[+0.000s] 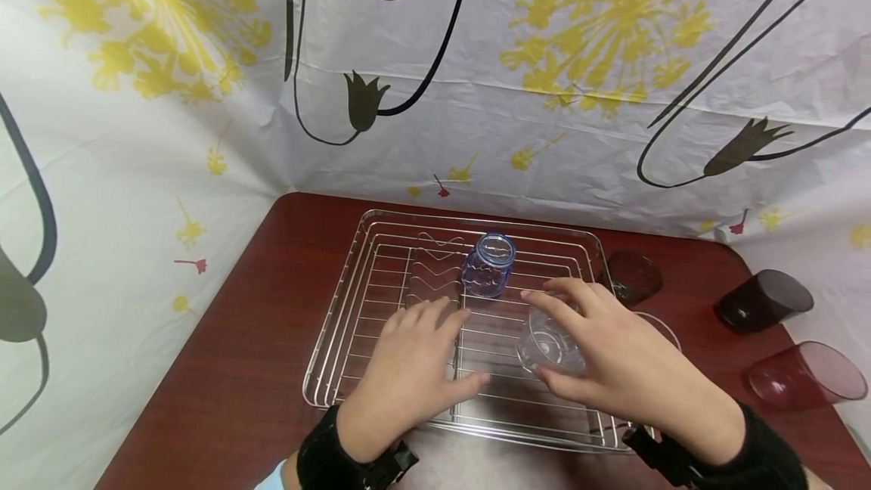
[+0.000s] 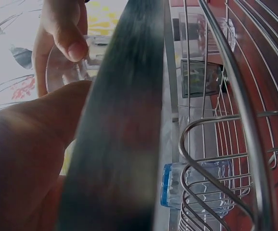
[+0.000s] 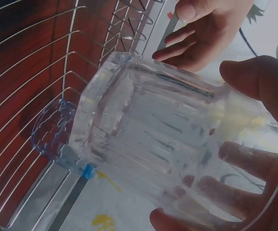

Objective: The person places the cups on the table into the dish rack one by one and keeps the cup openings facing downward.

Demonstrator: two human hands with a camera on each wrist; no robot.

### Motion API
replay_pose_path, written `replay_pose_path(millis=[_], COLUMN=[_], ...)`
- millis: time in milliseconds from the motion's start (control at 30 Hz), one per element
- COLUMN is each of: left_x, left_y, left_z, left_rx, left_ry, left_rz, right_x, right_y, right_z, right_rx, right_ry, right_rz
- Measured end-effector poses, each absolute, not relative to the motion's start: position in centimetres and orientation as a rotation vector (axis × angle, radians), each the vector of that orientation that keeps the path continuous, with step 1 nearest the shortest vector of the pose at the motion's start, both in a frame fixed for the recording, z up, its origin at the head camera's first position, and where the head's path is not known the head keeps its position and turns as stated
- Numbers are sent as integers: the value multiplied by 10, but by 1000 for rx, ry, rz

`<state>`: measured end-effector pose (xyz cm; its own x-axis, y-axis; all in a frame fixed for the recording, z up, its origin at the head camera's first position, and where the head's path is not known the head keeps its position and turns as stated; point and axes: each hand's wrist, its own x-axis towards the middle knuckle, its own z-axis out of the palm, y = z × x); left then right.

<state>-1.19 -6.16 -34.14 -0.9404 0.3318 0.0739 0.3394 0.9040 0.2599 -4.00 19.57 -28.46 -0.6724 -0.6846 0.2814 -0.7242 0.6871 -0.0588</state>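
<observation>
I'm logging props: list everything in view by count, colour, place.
Clear glass: 1, colourless, over rack
Blue glass: 1, blue, in rack
Rack: 1, silver, on table
Green glass: 1, dark green, right of rack
Black glass: 1, black, table's right
Red glass: 1, red, table's right edge
Rim: 1, clear, right of rack
Table: 1, maroon, under rack
Backdrop: 1, white, flowered, behind table
Wristbands: 2, black, behind hands
Sleeve: 1, pale blue, behind left wristband
Left hand: 1, bare, over rack
Right hand: 1, bare, holding clear glass

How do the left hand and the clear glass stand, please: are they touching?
Apart. The head view shows it: wires of the rack are visible in the gap between the left hand and the clear glass.
</observation>
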Motion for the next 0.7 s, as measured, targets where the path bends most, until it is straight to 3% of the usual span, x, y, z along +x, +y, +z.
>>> replay_pose_path(millis=[700], left_x=[-11], left_y=[-56], left_z=[-343], left_rx=[-588], left_ry=[-3008], left_rz=[-425], right_x=[-31], right_y=[169], right_z=[-283], right_rx=[1282], right_ry=[-2559], right_rz=[264])
